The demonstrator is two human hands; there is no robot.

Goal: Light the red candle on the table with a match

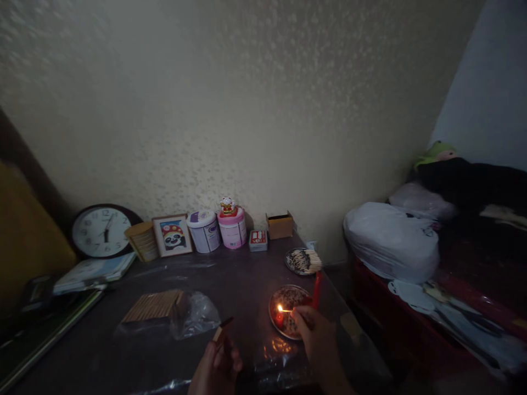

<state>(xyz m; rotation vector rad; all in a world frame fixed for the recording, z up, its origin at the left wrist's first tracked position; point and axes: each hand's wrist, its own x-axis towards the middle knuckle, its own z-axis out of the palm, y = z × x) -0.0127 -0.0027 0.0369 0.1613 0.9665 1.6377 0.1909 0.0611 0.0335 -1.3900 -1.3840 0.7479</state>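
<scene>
Orange flame on the match point(285, 310) pinched in your right hand point(315, 334) over the metal dish point(288, 318) near the counter's right edge; left hand point(216, 367) grips a matchbox point(222, 329) near the front edge.

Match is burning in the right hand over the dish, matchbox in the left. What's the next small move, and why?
Probably lower the lit match in the right hand onto the short red candle in the metal dish: the flame sits just above it, and that candle shows no flame of its own.
</scene>
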